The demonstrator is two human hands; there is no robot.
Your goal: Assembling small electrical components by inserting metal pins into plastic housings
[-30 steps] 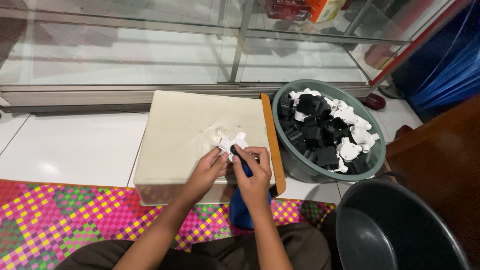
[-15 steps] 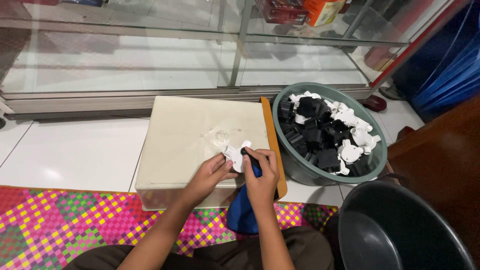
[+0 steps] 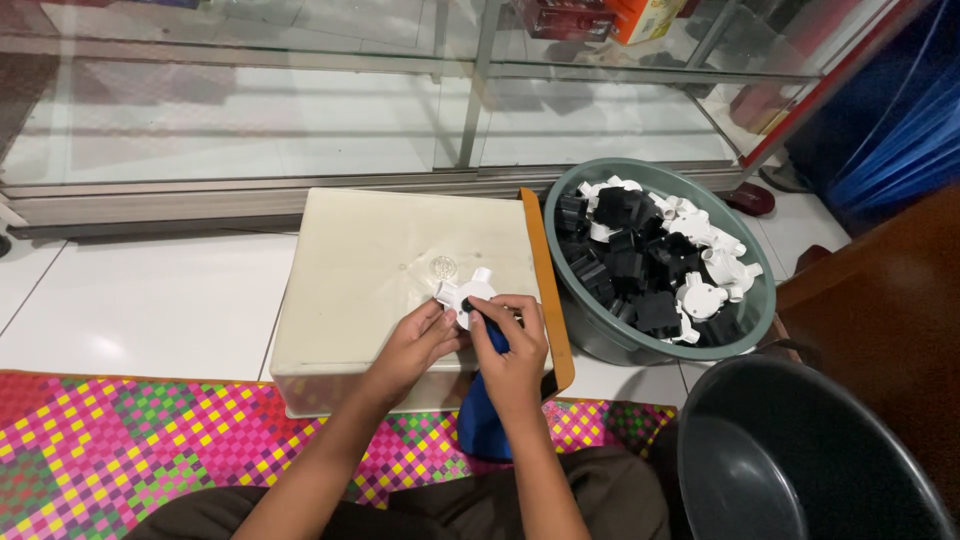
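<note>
A white round plastic junction box [image 3: 465, 295] with short pipe stubs rests on a cream plastic lid [image 3: 380, 260]. My left hand [image 3: 418, 340] steadies it from the near side. My right hand [image 3: 508, 335] grips a blue-handled tool [image 3: 490, 330] whose tip is set into the top of the box. Right of the lid stands a grey-green basin [image 3: 590, 345] holding several white junction boxes [image 3: 705, 295] and black square parts [image 3: 630, 265].
An empty dark bucket [image 3: 800, 460] stands at lower right. A glass display cabinet [image 3: 300, 110] runs along the back. A pink checked mat [image 3: 110, 440] lies under my legs on white floor tiles [image 3: 140, 300]. A brown wooden piece [image 3: 880, 320] is at right.
Both hands and the white junction box have shifted slightly toward the near edge of the lid. The tool stays set on the box.
</note>
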